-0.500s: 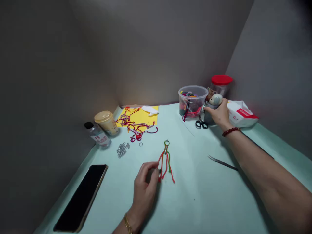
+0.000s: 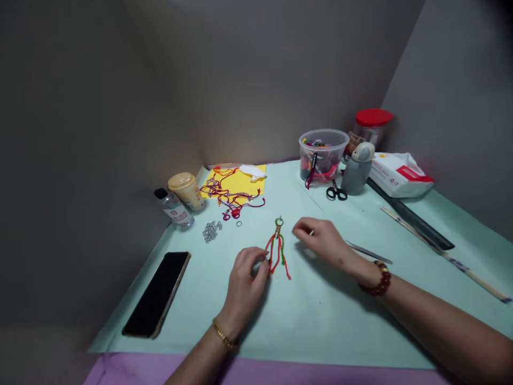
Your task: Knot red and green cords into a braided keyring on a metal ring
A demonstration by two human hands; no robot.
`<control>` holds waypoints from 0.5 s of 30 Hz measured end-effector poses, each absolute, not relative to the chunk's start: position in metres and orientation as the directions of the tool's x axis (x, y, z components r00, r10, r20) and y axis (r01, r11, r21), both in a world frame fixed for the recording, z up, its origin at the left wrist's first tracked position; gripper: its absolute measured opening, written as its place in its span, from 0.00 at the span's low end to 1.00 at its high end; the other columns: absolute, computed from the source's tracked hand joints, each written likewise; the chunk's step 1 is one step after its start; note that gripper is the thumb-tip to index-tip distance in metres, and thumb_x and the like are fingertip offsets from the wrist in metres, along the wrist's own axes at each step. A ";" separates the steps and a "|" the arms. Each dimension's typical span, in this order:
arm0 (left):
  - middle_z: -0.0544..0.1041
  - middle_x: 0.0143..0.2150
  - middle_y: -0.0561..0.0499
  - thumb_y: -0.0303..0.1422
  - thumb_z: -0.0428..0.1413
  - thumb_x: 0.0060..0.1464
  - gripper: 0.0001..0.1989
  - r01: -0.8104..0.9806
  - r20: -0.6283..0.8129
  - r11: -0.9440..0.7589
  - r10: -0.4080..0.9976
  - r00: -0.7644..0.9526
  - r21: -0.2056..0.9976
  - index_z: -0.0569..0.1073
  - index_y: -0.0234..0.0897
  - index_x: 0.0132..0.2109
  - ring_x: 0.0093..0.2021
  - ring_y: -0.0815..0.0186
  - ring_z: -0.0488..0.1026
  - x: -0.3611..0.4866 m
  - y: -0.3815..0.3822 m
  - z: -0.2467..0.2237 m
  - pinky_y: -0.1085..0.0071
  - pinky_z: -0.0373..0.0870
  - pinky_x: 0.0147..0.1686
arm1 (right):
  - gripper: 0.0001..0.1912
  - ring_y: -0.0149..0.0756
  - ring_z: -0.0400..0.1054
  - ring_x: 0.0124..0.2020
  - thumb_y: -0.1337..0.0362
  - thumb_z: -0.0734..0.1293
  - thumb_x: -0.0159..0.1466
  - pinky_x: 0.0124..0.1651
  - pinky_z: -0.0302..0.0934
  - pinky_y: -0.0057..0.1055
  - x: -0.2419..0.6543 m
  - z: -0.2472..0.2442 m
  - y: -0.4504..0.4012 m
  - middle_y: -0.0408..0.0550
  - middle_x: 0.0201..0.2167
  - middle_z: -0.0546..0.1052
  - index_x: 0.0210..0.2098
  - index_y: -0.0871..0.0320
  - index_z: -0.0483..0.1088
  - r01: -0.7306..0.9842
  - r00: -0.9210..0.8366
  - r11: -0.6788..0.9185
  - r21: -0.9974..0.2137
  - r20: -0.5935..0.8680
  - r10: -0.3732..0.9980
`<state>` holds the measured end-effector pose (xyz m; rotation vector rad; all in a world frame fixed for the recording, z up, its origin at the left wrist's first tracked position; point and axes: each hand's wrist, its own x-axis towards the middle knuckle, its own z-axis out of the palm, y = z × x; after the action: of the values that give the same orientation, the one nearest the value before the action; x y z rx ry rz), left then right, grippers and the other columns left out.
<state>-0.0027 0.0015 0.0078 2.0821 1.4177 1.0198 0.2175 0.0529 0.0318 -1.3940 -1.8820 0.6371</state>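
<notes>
A small braided piece of red and green cord (image 2: 278,231) lies mid-table, with a green ring at its top and loose tails spreading below. My left hand (image 2: 247,275) rests just left of the tails, its curved index finger and thumb apart beside the red ends. Whether it touches them I cannot tell. To the right of the braid, my right hand (image 2: 323,240) hovers with its fingers curled together and nothing visible in them. Behind that hand lie metal tweezers (image 2: 369,252). A grey bottle with a dog-shaped top (image 2: 356,174) stands at the back right, apart from both hands.
Black scissors (image 2: 335,192), a clear tub of cords (image 2: 324,158), a tissue pack (image 2: 401,175) and a red-lidded jar (image 2: 372,117) stand behind. Metal rings (image 2: 211,231), a phone (image 2: 157,294), a small bottle (image 2: 175,210) and yellow paper (image 2: 252,187) lie leftward.
My right hand has let go of the grey bottle and come back leftward toward the braided cord. My left hand has stayed beside the red tails. The view has shifted.
</notes>
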 end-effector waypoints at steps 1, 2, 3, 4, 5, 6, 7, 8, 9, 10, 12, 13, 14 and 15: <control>0.73 0.45 0.46 0.29 0.49 0.61 0.09 0.641 0.313 -0.397 0.917 0.247 0.657 0.72 0.39 0.45 0.48 0.60 0.70 -0.005 0.001 0.011 0.63 0.66 0.49 | 0.09 0.34 0.67 0.29 0.67 0.60 0.63 0.35 0.58 0.30 0.208 0.026 0.046 0.44 0.28 0.76 0.30 0.57 0.72 0.633 -0.233 0.318 -0.706 0.218 0.948; 0.73 0.45 0.46 0.29 0.49 0.60 0.09 0.675 0.283 -0.399 0.917 0.282 0.621 0.72 0.39 0.45 0.48 0.60 0.70 -0.006 0.001 0.014 0.62 0.66 0.49 | 0.08 0.35 0.68 0.32 0.68 0.60 0.63 0.37 0.59 0.30 0.200 0.022 0.040 0.46 0.31 0.75 0.33 0.57 0.72 0.639 -0.305 0.369 -0.675 0.218 0.927; 0.73 0.44 0.46 0.30 0.50 0.60 0.09 0.708 0.252 -0.402 0.916 0.313 0.581 0.72 0.39 0.45 0.48 0.60 0.69 -0.008 0.000 0.017 0.61 0.66 0.49 | 0.08 0.36 0.67 0.35 0.69 0.60 0.63 0.39 0.59 0.31 0.195 0.018 0.035 0.48 0.34 0.75 0.38 0.57 0.71 0.637 -0.377 0.426 -0.643 0.223 0.899; 0.73 0.44 0.46 0.31 0.51 0.59 0.09 0.738 0.226 -0.405 0.914 0.337 0.539 0.72 0.39 0.46 0.47 0.59 0.69 -0.009 0.000 0.019 0.61 0.66 0.49 | 0.10 0.37 0.67 0.38 0.69 0.61 0.63 0.40 0.59 0.32 0.192 0.016 0.031 0.49 0.37 0.74 0.42 0.57 0.70 0.631 -0.440 0.483 -0.607 0.233 0.867; 0.73 0.44 0.47 0.32 0.53 0.58 0.09 0.764 0.207 -0.409 0.912 0.353 0.499 0.72 0.39 0.46 0.47 0.59 0.69 -0.010 -0.001 0.021 0.61 0.65 0.48 | 0.13 0.38 0.66 0.41 0.70 0.61 0.63 0.41 0.59 0.32 0.190 0.014 0.027 0.50 0.40 0.73 0.46 0.56 0.69 0.621 -0.498 0.538 -0.570 0.243 0.832; 0.72 0.43 0.47 0.34 0.54 0.57 0.10 0.786 0.195 -0.413 0.911 0.364 0.460 0.72 0.39 0.46 0.46 0.58 0.69 -0.010 -0.001 0.023 0.61 0.65 0.47 | 0.14 0.39 0.65 0.42 0.71 0.61 0.63 0.41 0.59 0.32 0.189 0.012 0.025 0.51 0.41 0.72 0.48 0.56 0.67 0.614 -0.544 0.582 -0.534 0.248 0.801; 0.72 0.42 0.47 0.35 0.56 0.56 0.10 0.807 0.185 -0.413 0.911 0.370 0.422 0.72 0.39 0.45 0.45 0.58 0.68 -0.010 0.000 0.024 0.62 0.65 0.46 | 0.14 0.39 0.64 0.43 0.71 0.61 0.64 0.41 0.58 0.32 0.188 0.011 0.022 0.51 0.42 0.71 0.48 0.55 0.67 0.612 -0.578 0.614 -0.498 0.249 0.777; 0.72 0.41 0.47 0.37 0.57 0.55 0.10 0.826 0.172 -0.411 0.912 0.373 0.386 0.72 0.39 0.43 0.44 0.58 0.68 -0.009 0.000 0.024 0.62 0.65 0.45 | 0.12 0.39 0.63 0.43 0.71 0.60 0.64 0.40 0.58 0.32 0.188 0.010 0.021 0.51 0.41 0.70 0.47 0.55 0.67 0.613 -0.602 0.638 -0.466 0.247 0.759; 0.72 0.40 0.47 0.38 0.57 0.54 0.10 0.842 0.152 -0.407 0.913 0.378 0.354 0.72 0.38 0.41 0.42 0.58 0.68 -0.008 0.001 0.025 0.63 0.65 0.43 | 0.10 0.39 0.62 0.42 0.71 0.60 0.65 0.40 0.57 0.32 0.188 0.008 0.020 0.51 0.40 0.70 0.44 0.55 0.67 0.618 -0.617 0.652 -0.438 0.243 0.748; 0.72 0.38 0.48 0.38 0.57 0.54 0.09 0.855 0.127 -0.403 0.915 0.383 0.325 0.72 0.38 0.39 0.41 0.58 0.68 -0.006 0.002 0.025 0.64 0.64 0.41 | 0.07 0.39 0.62 0.41 0.70 0.60 0.66 0.39 0.57 0.31 0.189 0.007 0.020 0.50 0.39 0.70 0.41 0.56 0.68 0.625 -0.625 0.659 -0.417 0.237 0.743; 0.72 0.36 0.48 0.38 0.55 0.55 0.08 0.869 0.078 -0.403 0.914 0.398 0.287 0.71 0.38 0.35 0.37 0.60 0.68 -0.002 0.006 0.026 0.65 0.63 0.38 | 0.06 0.37 0.61 0.39 0.71 0.59 0.66 0.38 0.56 0.31 0.192 0.004 0.022 0.49 0.37 0.69 0.36 0.56 0.67 0.639 -0.634 0.664 -0.389 0.221 0.741; 0.72 0.35 0.48 0.36 0.53 0.57 0.07 0.869 0.055 -0.408 0.910 0.410 0.279 0.70 0.38 0.34 0.36 0.61 0.68 0.001 0.008 0.027 0.66 0.62 0.36 | 0.07 0.37 0.61 0.38 0.72 0.59 0.65 0.37 0.55 0.30 0.195 0.002 0.024 0.49 0.36 0.69 0.35 0.57 0.66 0.643 -0.639 0.664 -0.381 0.210 0.740; 0.73 0.34 0.48 0.34 0.51 0.58 0.07 0.866 0.033 -0.416 0.905 0.424 0.276 0.70 0.38 0.34 0.35 0.61 0.68 0.003 0.010 0.027 0.66 0.61 0.35 | 0.07 0.37 0.60 0.37 0.74 0.59 0.64 0.37 0.55 0.30 0.198 0.001 0.026 0.48 0.36 0.69 0.34 0.57 0.66 0.647 -0.643 0.662 -0.378 0.196 0.740; 0.73 0.33 0.48 0.32 0.49 0.59 0.07 0.862 0.012 -0.424 0.899 0.438 0.278 0.69 0.37 0.33 0.34 0.62 0.69 0.006 0.012 0.027 0.67 0.61 0.35 | 0.08 0.36 0.60 0.37 0.75 0.59 0.64 0.36 0.55 0.30 0.201 0.001 0.028 0.48 0.36 0.69 0.34 0.57 0.66 0.650 -0.647 0.659 -0.378 0.180 0.741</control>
<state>0.0058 0.0118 0.0271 2.4606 1.5350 0.2333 0.2006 0.0276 0.0008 -1.1078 -2.5585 0.4028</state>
